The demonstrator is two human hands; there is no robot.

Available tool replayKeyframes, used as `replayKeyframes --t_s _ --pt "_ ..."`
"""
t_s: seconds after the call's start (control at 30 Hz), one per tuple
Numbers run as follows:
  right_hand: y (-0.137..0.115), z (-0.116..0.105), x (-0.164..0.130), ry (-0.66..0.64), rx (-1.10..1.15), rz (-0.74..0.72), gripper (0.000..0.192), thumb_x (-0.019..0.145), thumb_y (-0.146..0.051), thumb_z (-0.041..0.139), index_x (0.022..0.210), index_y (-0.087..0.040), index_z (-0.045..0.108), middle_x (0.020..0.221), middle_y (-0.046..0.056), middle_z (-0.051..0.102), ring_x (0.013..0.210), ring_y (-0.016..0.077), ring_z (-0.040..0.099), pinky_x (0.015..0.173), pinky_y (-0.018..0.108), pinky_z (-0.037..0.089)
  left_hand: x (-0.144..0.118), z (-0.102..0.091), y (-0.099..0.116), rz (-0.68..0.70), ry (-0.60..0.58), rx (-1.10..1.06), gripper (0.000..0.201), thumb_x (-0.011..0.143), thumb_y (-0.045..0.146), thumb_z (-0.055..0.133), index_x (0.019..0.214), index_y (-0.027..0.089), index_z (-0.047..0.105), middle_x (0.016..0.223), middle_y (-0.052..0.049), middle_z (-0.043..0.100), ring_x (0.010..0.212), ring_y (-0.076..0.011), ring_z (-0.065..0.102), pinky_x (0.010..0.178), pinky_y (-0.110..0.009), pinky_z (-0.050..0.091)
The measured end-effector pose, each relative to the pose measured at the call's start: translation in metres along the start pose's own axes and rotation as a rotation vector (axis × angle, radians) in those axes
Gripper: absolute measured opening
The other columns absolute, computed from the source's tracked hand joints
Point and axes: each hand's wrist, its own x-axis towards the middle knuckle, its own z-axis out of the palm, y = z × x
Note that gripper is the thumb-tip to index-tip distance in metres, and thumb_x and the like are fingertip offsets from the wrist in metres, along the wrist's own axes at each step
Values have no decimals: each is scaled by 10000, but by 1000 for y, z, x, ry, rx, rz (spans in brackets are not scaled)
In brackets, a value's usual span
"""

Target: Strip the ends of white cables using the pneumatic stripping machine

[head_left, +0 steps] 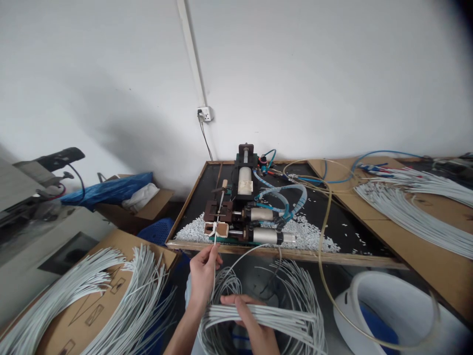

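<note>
My left hand (204,276) pinches one white cable (215,246) and holds its end up at the front slot of a small pneumatic stripping machine (246,207) on the black-topped table (343,224). Lower down, my right hand (248,320) grips a looped bundle of white cables (281,315) that rests over my lap. White insulation scraps (310,236) lie heaped around the machine's base.
A cardboard box (84,305) at the left carries a fan of white cables (121,291). More cables (414,212) lie on the wooden bench at right. A white bucket (391,305) stands at lower right. Hoses (288,192) run off the machine.
</note>
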Motion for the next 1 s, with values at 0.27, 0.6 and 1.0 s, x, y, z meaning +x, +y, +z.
replayKeyframes --t_s 0.27,0.6,1.0 --pt "7 -1 1 17 -39 -4 422 775 -614 595 829 -248 798 1007 86 781 1023 338 676 858 432 524 3 -1 2 -7 -22 -14 297 797 473 679 766 179 710 543 16 577 476 -139 513 476 -222 415" --pt "2 0 -1 10 -56 -90 475 781 -669 584 818 -250 806 951 80 787 979 320 687 971 454 476 -10 -15 20 132 -229 70 300 906 404 566 1071 190 694 619 17 599 566 -150 548 586 -239 457" --pt "9 -5 1 31 -18 -113 474 803 -643 591 845 -221 803 952 86 791 960 298 700 918 405 510 7 -4 6 140 -761 412 423 818 299 667 1233 219 676 1278 -105 658 1192 -309 589 1018 -411 444"
